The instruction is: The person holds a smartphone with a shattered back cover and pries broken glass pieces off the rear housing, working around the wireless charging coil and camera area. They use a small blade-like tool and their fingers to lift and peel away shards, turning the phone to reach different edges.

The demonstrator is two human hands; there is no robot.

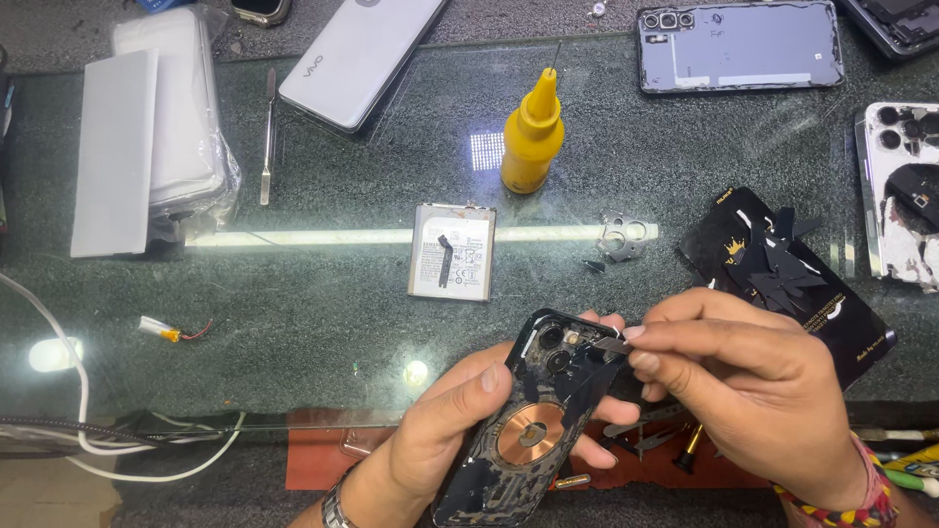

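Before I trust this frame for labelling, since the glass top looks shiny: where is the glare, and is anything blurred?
Head view: a long bright strip of lamp glare crosses the glass table top behind the battery, with a dotted square reflection beside the yellow bottle; the left hand, right hand and phone back are sharp; frame edges look slightly softer.

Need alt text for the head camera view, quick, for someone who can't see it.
The left hand holds an opened phone back while the right hand presses a thin metal tool near its camera holes. A battery and yellow bottle sit behind.
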